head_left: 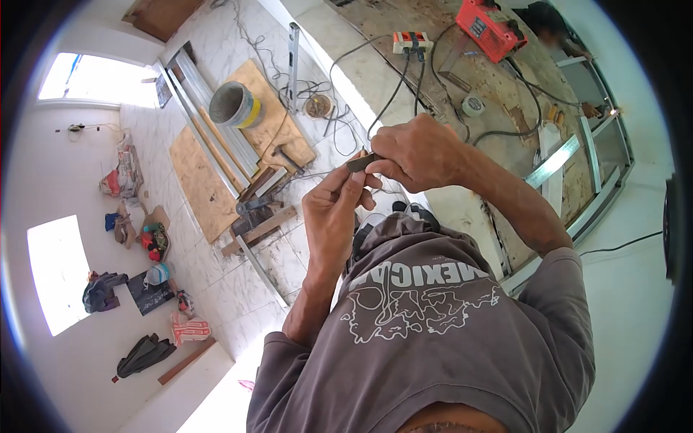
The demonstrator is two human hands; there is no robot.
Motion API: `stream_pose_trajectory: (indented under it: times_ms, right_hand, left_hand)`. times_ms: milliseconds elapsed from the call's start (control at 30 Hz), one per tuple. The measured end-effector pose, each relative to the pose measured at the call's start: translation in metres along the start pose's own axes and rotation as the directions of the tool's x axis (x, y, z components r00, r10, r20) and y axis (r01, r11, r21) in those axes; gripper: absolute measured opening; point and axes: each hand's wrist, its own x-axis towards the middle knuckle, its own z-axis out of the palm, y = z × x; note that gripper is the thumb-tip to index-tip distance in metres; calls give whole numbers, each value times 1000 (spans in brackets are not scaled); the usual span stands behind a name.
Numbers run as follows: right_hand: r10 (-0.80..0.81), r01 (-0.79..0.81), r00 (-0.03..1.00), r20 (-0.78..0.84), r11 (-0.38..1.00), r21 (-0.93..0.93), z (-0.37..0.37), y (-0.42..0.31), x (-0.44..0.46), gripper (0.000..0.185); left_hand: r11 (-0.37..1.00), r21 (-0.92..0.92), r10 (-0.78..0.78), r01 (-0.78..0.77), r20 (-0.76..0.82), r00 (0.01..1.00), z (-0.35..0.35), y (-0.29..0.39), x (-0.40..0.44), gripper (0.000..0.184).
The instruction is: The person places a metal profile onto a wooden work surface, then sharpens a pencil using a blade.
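Note:
My left hand (332,216) and my right hand (420,153) meet in front of my chest, above the floor beside the worktop. Between them is a small dark flat piece (361,162), whose exact kind I cannot make out. The left fingertips pinch its left end from below. My right hand is closed round its other end, with the thumb stretched along it. The right palm hides part of the piece.
A red welding machine (491,30), an outlet box (411,43) and cables lie on the worn worktop (354,22). Another person (548,25) works by a metal frame (559,160) at right, near a bright spot. A bucket (235,105), metal profiles and a hammer (289,156) rest on plywood (206,195).

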Motion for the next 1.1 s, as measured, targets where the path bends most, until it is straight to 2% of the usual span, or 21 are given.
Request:
stream_pose_trajectory:
  times_ms: [67,167,300,400,500,600,667,700,833,967,1033,1100]
  right_hand:
    - [-20,18,999,-44,999,-39,0,4,0,38]
    - [167,-183,977,-133,976,-122,-11,32,-5,37]
    - [180,-180,983,-24,984,6,-29,14,-8,34]
    - [85,-88,996,27,988,124,-23,-7,-3,37]
    - [126,-140,988,85,974,181,-19,-17,1,39]
    - [149,-174,977,152,971,163,-20,-18,4,40]
    - [138,-155,982,132,980,125,-19,-16,3,41]
    - [113,-123,991,70,980,159,-17,-15,2,40]
    - [25,-25,1000,19,1000,19,-4,2,-2,38]
    - [13,-13,1000,-9,1000,-14,-4,8,-2,38]
    - [15,-14,1000,16,999,-38,-6,9,-3,37]
    - [131,-133,991,-35,989,-68,-8,21,-7,37]
  left_hand:
    - [1000,-10,-15,15,-3,1000,-1,1,-1,35]
    - [999,-37,-31,31,-7,999,-3,4,-7,37]
    - [997,-74,-33,31,-22,999,-4,4,-8,37]
    - [992,-121,-25,24,-9,1000,2,2,-4,34]
    - [993,-114,-10,14,36,999,1,2,-2,32]
    - [994,-111,7,-3,39,999,-1,-1,-1,36]
    - [994,-108,2,0,22,1000,1,1,-1,35]
    - [994,-107,-1,2,14,1000,2,1,-1,35]
    - [995,-101,8,-5,37,999,-2,-2,1,34]
    - [991,-131,-32,35,29,999,-2,-1,3,36]
    - [985,-165,-55,58,25,998,-1,1,2,37]
    - [987,-146,-70,71,12,997,-4,5,-6,38]
